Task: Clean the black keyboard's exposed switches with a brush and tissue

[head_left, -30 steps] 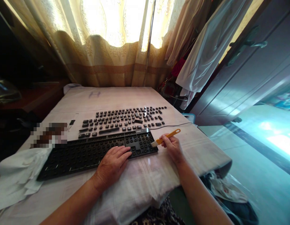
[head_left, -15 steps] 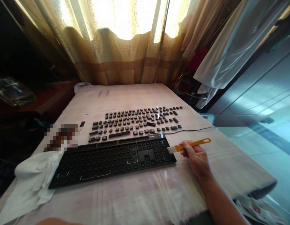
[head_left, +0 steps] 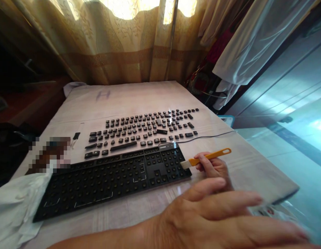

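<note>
A black keyboard with its keycaps off lies on the cloth-covered table. My right hand grips the yellow handle of a brush. The pale bristles rest at the keyboard's right end, over the number pad. Close to the camera, my left hand reaches across from the lower left with its fingers stretched out and holds nothing. It covers part of my right wrist and the table's near edge. Behind the keyboard, the loose keycaps are laid out in rows.
White tissue lies at the keyboard's left end, beside a pixelated patch. A small black-handled tool lies left of the keycaps. The keyboard's cable runs off the table's right side. Curtains hang behind the table.
My left hand has come in from the bottom edge, stretching rightward in front of my right forearm. The brush stays at the keyboard's right end. The camera view has shifted slightly.
</note>
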The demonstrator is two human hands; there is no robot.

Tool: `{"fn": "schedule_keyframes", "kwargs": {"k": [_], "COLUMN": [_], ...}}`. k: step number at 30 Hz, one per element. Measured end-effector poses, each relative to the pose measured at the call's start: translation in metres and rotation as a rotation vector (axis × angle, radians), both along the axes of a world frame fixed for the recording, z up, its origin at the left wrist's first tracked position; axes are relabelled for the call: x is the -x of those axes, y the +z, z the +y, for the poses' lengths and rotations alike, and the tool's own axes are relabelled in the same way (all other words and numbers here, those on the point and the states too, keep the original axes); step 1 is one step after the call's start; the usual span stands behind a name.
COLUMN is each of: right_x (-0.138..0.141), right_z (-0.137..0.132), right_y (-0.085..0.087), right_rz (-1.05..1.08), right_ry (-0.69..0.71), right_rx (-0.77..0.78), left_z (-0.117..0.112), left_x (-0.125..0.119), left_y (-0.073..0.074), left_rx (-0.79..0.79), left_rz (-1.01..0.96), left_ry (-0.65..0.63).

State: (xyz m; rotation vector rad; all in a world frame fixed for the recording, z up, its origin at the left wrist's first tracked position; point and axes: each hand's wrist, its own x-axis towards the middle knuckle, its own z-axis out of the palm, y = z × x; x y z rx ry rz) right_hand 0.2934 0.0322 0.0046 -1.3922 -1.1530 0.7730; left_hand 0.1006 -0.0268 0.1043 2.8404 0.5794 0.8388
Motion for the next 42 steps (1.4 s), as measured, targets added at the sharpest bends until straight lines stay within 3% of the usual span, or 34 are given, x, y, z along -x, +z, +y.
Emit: {"fn": "schedule_keyframes", "kwargs": {"k": [2,4,6,9,21,27,34,42], "right_x": [0.001,0.003,0.003,0.005,0.009,0.004,0.005,0.012], "right_z": [-0.001,-0.001,-0.001,-0.001,-0.005,-0.006,-0.009,-0.015], "right_y": [0.002,0.004,0.006,0.008,0.012,0.011,0.011,0.014], "right_rz": [-0.046,-0.089,-0.116,-0.134,-0.131,-0.138,-0.24,-0.133], "right_ry": [0.038,0.053,0.062,0.081,0.176,0.122,0.222,0.262], "right_rx": [-0.021,-0.042,-0.052,-0.054,-0.046,-0.071,-0.123,-0.136], "left_z": [0.013,0.018,0.017,0.012,0.027,0.028,0.028,0.027], "left_x": [0.015,0.029,0.043,0.063,0.081,0.082,0.08,0.08], "left_y": [-0.016,-0.036,-0.053,-0.065,-0.077,-0.078,-0.079,-0.081], "left_rx": [-0.112,-0.063,0.044,0.106,0.13,0.152,0.148,0.171], "left_rz": [-0.225,-0.276,-0.172,-0.086,-0.109,-0.125,-0.125,-0.099], "left_ry": [-0.005,-0.023,-0.023,0.006,0.115,0.121,0.137,0.159]}}
